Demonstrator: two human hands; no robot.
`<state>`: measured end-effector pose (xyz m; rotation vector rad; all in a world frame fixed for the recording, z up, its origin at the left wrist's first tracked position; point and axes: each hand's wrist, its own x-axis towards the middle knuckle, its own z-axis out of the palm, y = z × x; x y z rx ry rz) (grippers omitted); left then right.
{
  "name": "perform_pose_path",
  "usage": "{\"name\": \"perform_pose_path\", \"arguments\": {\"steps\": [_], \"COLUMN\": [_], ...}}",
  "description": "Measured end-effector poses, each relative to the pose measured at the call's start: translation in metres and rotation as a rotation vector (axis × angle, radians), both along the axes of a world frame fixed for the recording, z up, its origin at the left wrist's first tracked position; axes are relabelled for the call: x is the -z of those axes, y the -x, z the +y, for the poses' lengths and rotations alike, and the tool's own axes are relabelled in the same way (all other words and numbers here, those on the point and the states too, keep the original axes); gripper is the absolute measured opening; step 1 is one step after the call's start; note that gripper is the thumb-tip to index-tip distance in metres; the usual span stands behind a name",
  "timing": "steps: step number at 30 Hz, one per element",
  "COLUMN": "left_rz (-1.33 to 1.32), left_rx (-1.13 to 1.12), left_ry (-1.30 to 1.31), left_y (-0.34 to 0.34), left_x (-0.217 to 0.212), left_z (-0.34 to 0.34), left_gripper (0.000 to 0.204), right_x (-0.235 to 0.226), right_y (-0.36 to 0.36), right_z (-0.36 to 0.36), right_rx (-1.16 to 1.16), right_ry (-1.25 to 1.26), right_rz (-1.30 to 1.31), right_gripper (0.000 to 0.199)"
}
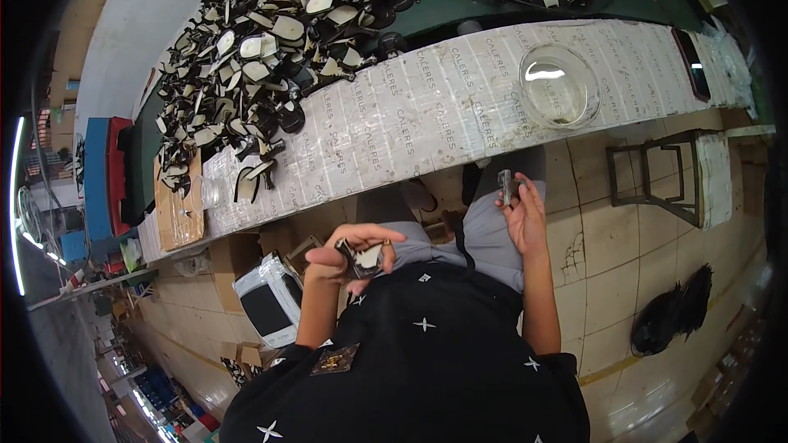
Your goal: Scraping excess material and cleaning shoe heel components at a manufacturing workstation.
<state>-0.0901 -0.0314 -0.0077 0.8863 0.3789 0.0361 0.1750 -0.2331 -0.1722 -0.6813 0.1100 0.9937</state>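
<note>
My left hand (pixel 332 256) is over my lap, its thumb and index finger stretched out. In it lies a black-and-cream strapped piece (pixel 368 259), much like those heaped on the bench; the other fingers are partly hidden behind it. To the right, below the bench edge, my right hand (pixel 528 217) is raised with a small, shiny, greyish object (pixel 505 184) pinched at its fingertips. Its exact kind is too small to tell. The two hands are well apart, and neither touches the bench.
A large heap of black-and-cream strapped pieces (pixel 271 41) covers the bench's left part. On the paper-covered bench (pixel 394 127) stand a clear round bowl (pixel 561 86) and a dark phone (pixel 691 64). A metal-framed stool (pixel 712 176) stands right; a black bag-like bundle (pixel 669 316) lies on the floor.
</note>
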Motion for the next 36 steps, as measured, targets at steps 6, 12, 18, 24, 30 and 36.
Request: {"name": "perform_pose_path", "arguments": {"steps": [6,12,18,24,30,36], "left_rz": [-0.159,-0.2,-0.14,-0.058,0.046,0.079], "left_rx": [0.086,-0.037,-0.226,-0.361,-0.31,-0.278], "left_ry": [0.29,0.332,0.374,0.198,0.066,-0.07], "left_y": [-0.002,-0.002,0.003,-0.008,-0.039,-0.079], "left_x": [0.005,0.007,0.023,0.024,0.011,-0.002], "left_z": [-0.017,-0.019,-0.015,-0.022,-0.013,-0.002], "left_gripper": [0.101,0.081,0.076,0.08,0.048,0.033], "right_x": [-0.001,-0.002,0.001,-0.011,-0.082,-0.166], "right_y": [0.003,0.002,0.001,0.004,0.023,0.028], "right_z": [0.001,0.001,-0.004,-0.001,-0.002,0.019], "right_rx": [-0.01,-0.015,-0.015,-0.011,-0.191,-0.019], "right_ry": [0.013,0.025,0.014,0.005,-0.161,0.035], "right_rz": [-0.002,-0.057,-0.034,-0.008,-0.107,-0.537], "right_gripper": [0.029,0.032,0.032,0.028,0.025,0.025]}}
